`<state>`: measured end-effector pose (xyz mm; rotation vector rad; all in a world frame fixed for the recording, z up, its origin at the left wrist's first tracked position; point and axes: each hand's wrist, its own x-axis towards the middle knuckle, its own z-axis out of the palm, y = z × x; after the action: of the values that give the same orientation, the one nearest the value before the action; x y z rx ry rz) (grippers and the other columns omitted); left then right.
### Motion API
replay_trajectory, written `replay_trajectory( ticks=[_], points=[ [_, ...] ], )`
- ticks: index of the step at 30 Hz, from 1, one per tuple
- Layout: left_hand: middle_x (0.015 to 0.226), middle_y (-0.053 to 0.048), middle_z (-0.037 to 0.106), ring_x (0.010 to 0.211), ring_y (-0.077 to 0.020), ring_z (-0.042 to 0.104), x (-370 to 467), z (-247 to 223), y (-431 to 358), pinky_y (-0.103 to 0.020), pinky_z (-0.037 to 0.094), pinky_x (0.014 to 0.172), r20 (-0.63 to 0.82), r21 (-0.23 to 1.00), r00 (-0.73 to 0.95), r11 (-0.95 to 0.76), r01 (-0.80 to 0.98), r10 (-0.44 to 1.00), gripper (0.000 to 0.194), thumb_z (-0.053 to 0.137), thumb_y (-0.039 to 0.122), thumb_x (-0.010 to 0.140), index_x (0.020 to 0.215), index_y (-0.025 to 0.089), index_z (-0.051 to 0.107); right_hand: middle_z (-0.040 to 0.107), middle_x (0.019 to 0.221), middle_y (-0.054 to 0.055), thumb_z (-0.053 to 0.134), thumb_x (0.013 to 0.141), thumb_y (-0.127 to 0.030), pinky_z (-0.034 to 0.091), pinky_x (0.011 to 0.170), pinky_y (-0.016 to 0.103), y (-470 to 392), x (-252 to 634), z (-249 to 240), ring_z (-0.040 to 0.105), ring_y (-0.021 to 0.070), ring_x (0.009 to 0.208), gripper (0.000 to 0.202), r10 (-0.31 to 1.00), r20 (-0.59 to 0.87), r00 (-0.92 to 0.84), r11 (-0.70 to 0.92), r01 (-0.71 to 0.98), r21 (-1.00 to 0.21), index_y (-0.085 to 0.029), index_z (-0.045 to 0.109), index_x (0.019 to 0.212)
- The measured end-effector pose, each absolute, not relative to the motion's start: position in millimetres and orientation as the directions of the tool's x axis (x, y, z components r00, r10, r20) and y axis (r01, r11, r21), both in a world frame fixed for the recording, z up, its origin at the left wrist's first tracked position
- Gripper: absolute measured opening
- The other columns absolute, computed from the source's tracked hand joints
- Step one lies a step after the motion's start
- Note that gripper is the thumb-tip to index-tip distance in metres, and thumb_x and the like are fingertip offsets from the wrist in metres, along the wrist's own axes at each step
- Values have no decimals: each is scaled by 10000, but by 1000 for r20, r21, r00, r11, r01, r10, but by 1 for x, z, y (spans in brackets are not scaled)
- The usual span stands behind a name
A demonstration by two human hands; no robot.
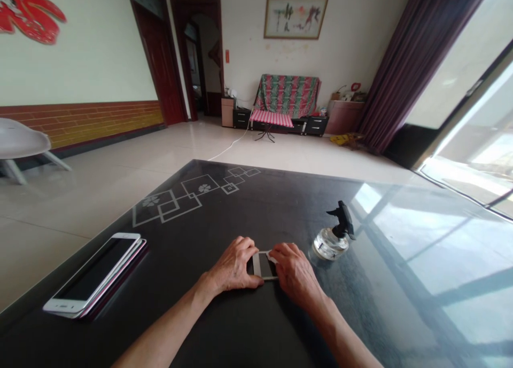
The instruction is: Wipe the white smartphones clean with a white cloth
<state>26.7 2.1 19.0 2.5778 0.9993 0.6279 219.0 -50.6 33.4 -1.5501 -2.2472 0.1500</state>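
A white-framed phone point(265, 266) lies sideways on the black table point(168, 261), its dark screen up. My left hand point(236, 266) grips its left end, fingers at the far edge and thumb at the near edge. At the phone's right end is my right hand point(293, 269), its fingers curled over something small and white, perhaps a cloth, against the screen. My fingers hide both ends of the phone. Right of my right hand stands a clear spray bottle point(331, 244) with a black trigger head.
Several stacked phones point(96, 272) lie on the table's left side. Beyond the table's far edge are a striped folding table point(272, 118) and a cloth-covered object point(286, 94). A pale chair point(22, 139) stands on the floor at the left.
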Motion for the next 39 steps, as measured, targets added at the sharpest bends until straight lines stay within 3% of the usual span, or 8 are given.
replay_trajectory(
  ticks=[8,14,23,33,39],
  points=[
    [986,-45,555,905,-233,492,26,18,2,-339,449,829,305,433,653,-712,554,693,426,767,350,566,937,198,625,597,1007,35,442,842,-65,402,866,328,-88,227,34,498,198,962,280,913,220,-343,404,831,-383,-230,619,983],
    [992,-49,556,912,-238,496,26,19,2,-349,451,845,290,425,658,-709,562,695,442,779,360,559,944,199,632,604,1000,47,441,845,-75,402,867,335,-76,225,35,503,203,966,273,910,230,-345,409,840,-356,-223,633,972],
    [1060,-65,562,958,-256,495,14,17,5,-395,441,891,273,412,633,-683,604,724,716,827,571,506,1074,180,632,608,1004,42,454,839,-75,391,849,293,-40,208,35,510,183,954,282,919,237,-316,376,882,-283,-221,649,981],
    [1024,-41,560,926,-236,501,13,16,2,-368,466,844,255,485,618,-651,584,744,514,832,442,544,971,211,663,615,988,56,447,848,-76,396,845,302,-33,201,31,514,196,943,258,916,260,-304,376,876,-301,-216,652,916],
    [1085,-50,553,976,-246,497,15,12,3,-379,460,886,264,506,605,-642,576,751,571,839,357,526,1044,207,650,608,997,44,463,830,-76,394,829,293,-36,201,34,509,193,950,272,920,249,-304,372,877,-303,-227,646,963]
  ],
)
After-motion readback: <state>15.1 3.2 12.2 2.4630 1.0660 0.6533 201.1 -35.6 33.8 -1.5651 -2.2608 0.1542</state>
